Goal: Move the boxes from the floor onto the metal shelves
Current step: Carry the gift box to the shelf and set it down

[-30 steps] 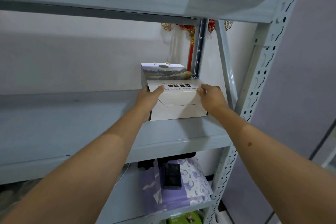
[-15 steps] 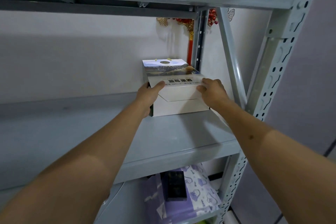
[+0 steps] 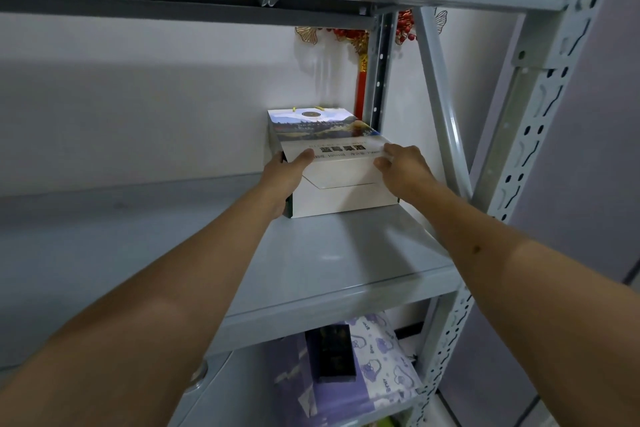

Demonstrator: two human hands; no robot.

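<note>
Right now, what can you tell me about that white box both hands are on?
The white cardboard box with a landscape picture on top lies flat at the back right of the grey metal shelf, near the wall. Dark printed characters cross its lid, and a folded flap shows in front. The left hand grips its left side, the right hand its right.

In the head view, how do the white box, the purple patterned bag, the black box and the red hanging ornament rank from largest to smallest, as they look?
1. white box
2. purple patterned bag, partly hidden, so unsure against the first
3. black box
4. red hanging ornament, partly behind the post
</note>
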